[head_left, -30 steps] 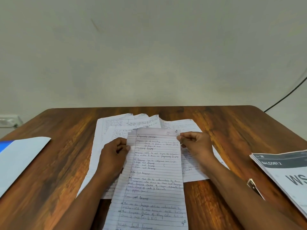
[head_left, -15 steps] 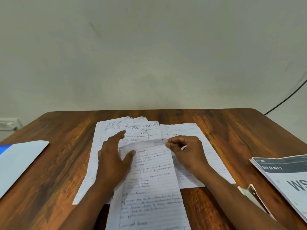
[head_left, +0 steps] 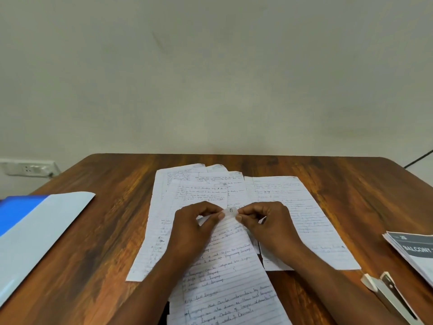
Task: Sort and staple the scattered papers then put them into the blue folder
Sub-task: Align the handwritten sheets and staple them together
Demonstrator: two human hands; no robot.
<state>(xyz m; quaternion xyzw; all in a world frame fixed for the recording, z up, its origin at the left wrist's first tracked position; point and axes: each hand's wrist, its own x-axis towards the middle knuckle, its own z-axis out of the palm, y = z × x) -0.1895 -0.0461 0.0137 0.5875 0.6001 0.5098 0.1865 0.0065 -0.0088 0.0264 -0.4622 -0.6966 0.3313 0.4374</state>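
Both hands, left (head_left: 194, 221) and right (head_left: 264, 221), now pinch the handwritten lined sheet's (head_left: 229, 266) folded-over top edge together; sorting continues, white stapler (head_left: 386, 294) right of it untouched.

Both forearms are showing bare up to the frame's near edge, no sleeves. Left hand (head_left: 194, 227) and right hand (head_left: 267, 222) are wearing no gloves, rings or watch.
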